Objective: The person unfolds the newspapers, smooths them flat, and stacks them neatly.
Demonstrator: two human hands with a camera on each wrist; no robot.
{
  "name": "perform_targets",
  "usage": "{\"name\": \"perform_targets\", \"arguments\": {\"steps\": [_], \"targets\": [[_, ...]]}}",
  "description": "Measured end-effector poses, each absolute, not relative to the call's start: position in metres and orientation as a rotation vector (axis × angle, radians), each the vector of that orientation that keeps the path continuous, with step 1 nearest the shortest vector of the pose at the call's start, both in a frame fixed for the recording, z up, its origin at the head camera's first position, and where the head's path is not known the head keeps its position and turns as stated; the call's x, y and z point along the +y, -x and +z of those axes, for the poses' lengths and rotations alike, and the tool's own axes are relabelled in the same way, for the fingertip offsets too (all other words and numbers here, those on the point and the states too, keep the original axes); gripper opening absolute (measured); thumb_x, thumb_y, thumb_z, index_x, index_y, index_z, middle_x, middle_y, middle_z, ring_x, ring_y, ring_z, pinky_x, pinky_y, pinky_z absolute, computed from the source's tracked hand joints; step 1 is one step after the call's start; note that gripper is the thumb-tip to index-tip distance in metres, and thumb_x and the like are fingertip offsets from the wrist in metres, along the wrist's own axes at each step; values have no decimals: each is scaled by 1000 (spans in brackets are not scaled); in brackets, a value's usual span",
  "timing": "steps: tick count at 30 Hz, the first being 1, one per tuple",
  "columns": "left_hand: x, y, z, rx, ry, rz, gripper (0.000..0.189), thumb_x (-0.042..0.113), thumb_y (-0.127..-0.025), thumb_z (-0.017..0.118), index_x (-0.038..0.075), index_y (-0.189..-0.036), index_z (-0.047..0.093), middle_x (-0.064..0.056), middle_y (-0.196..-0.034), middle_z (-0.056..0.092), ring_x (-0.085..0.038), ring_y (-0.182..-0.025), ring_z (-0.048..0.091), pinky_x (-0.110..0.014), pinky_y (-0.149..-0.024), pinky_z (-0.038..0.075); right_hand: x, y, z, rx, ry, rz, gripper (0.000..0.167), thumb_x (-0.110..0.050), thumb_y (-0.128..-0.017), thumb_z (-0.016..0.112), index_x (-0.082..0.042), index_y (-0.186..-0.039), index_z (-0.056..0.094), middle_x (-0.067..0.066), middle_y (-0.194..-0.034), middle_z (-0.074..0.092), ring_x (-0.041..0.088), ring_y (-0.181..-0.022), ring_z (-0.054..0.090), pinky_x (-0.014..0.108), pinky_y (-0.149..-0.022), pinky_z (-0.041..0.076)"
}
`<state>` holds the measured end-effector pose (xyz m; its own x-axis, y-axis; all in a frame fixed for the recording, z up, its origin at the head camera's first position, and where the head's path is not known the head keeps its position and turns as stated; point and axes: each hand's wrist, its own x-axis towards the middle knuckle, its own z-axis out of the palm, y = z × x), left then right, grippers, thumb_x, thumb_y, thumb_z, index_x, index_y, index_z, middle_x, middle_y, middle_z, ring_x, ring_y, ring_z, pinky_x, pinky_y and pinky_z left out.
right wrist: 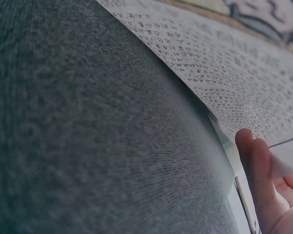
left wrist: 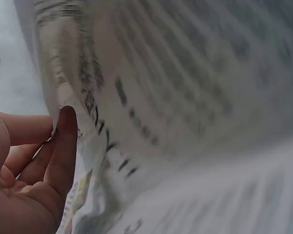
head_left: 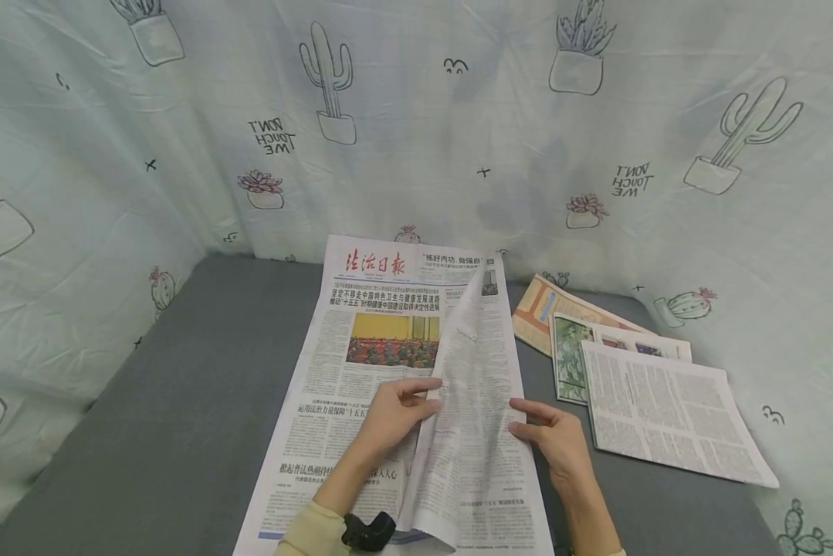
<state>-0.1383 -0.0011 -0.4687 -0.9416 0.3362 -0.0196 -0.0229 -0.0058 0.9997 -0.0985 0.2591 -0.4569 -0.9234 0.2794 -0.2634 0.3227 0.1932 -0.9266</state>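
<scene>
White newspaper (head_left: 466, 386) curls up; I see the left hand (head_left: 397, 411) pinch it. The right hand (head_left: 555, 439) holds its edge.

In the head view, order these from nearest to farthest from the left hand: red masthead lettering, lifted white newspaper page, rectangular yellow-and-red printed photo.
1. Lifted white newspaper page: pinched in the left hand.
2. Rectangular yellow-and-red printed photo: just beyond the hand.
3. Red masthead lettering: farthest, beyond the photo.

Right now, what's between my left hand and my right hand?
The newspaper's lifted page lies between your left hand and right hand; the head view shows it.
</scene>
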Motion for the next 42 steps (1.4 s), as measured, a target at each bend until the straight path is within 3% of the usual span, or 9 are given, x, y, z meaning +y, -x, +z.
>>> {"name": "perform_targets", "arguments": {"steps": [5,12,18,25,32,35,42], "targets": [[-20,144,-460,2010,-304,2051,35,10,-90,72,5,-125,68,-13,-111,68,-22,-85,67,-26,-66,52,259,99,-457,2396,-600,-1879,40,5,-77,77,2,-117,71,21,-132,57,31,-115,53,33,-82,47],[-59,157,-458,2036,-293,2049,37,11,-91,72,7,-128,66,-13,-126,63,-24,-106,64,-33,-86,53,258,100,-457,2397,-624,-1868,41,4,-78,77,1,-118,70,21,-133,57,31,-113,56,32,-81,47],[-102,161,-452,2064,-245,2008,42,15,-91,73,8,-131,64,-12,-135,57,-22,-112,61,-32,-90,51,263,101,-456,2391,-662,-1861,43,1,-78,79,0,-119,70,20,-135,55,31,-114,56,34,-83,47],[-171,162,-444,2210,-186,1879,47,22,-91,74,5,-133,62,-18,-129,59,-24,-105,63,-33,-83,53,270,103,-453,2384,-675,-1842,47,0,-77,80,0,-122,68,22,-138,52,33,-119,53,36,-87,47],[-252,159,-438,2383,-89,1706,57,33,-92,72,3,-138,56,-20,-135,54,-14,-106,62,-30,-81,53,283,102,-448,2450,-659,-1724,50,-2,-77,81,2,-124,66,25,-139,50,37,-125,48,48,-95,43],[-284,158,-439,2409,-67,1669,58,31,-93,71,2,-140,54,-16,-130,59,-11,-102,63,-30,-78,54,292,100,-445,2488,-631,-1667,49,-4,-77,81,3,-123,67,26,-140,49,39,-126,47,51,-96,42],[-346,159,-444,2409,-82,1647,49,20,-96,67,3,-140,54,9,-112,67,-14,-95,66,-30,-74,55,321,96,-436,2533,-593,-1566,50,-9,-80,81,2,-126,65,27,-142,45,40,-126,45,50,-94,44]]}}
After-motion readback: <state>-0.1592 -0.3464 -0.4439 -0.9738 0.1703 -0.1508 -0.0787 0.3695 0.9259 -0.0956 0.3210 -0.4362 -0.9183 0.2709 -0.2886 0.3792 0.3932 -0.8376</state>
